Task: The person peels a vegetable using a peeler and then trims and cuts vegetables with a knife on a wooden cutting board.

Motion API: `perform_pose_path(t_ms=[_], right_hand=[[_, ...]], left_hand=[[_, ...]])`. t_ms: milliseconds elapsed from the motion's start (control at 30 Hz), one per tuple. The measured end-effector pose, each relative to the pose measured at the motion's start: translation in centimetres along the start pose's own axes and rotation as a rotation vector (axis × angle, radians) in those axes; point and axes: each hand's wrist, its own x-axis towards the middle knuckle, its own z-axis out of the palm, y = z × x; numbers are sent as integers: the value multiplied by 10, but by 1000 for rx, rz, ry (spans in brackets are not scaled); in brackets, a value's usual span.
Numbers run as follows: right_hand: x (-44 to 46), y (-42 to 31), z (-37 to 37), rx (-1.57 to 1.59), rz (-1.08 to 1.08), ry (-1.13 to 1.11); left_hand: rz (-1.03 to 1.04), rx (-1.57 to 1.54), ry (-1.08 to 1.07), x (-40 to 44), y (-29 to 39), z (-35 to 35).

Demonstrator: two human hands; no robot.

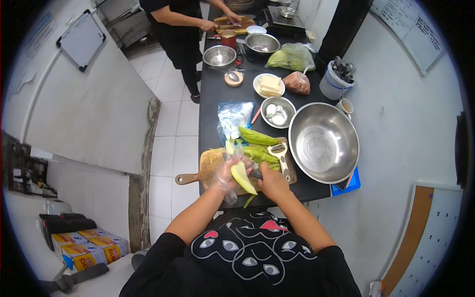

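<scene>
My left hand (230, 173), in a clear plastic glove, is closed around a pale green peeled vegetable (242, 178) above the wooden cutting board (210, 163). My right hand (272, 182) is bare and closed beside it, on what looks like a knife (257, 171), mostly hidden by the fingers. A thin green strip (249, 201) hangs below the vegetable. Behind the hands lie a long green vegetable (258, 136) and a heap of green peels (260, 154). A white peeler (279, 153) rests on the board's right part, close to my right hand.
A large steel bowl (324, 141) stands right of the board. Beyond are a bowl of eggs (278, 118), a bowl of pale yellow slabs (269, 85), a blue-white plastic packet (234, 118) and a utensil bucket (336, 81). Another person (178, 29) works at the far end.
</scene>
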Motion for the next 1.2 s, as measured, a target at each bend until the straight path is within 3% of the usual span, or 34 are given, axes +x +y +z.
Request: perform_pose_path(t_ms=[100, 200, 467, 567, 667, 867, 1000, 1033, 1133, 1167, 1200], right_hand=[[-18, 9, -11, -23, -33, 51], [-46, 11, -36, -27, 32, 32], [-114, 36, -59, 227, 188, 123], [-123, 36, -47, 325, 283, 159], [-126, 29, -36, 439, 348, 164], [-129, 49, -8, 1167, 440, 171], [-133, 73, -23, 1662, 458, 127], [-133, 80, -26, 1723, 446, 114], [-135, 110, -36, 1878, 392, 66], [-136, 117, -41, 1843, 407, 73], [-136, 123, -47, 1806, 420, 78]], left_hand=[[31, 6, 83, 2, 8, 4], [33, -27, -24, 10, 13, -12], [100, -70, 63, 12, 29, -13], [54, -271, 212, 0, 35, 8], [-88, -261, 202, -21, 44, 28], [50, 22, 384, -1, 22, 54], [271, 288, 306, 10, -4, 86], [367, 371, 264, 35, -16, 68], [539, 917, 407, 77, -37, 58], [732, 1072, 456, 73, -53, 78], [740, 1155, 417, 69, -61, 96]])
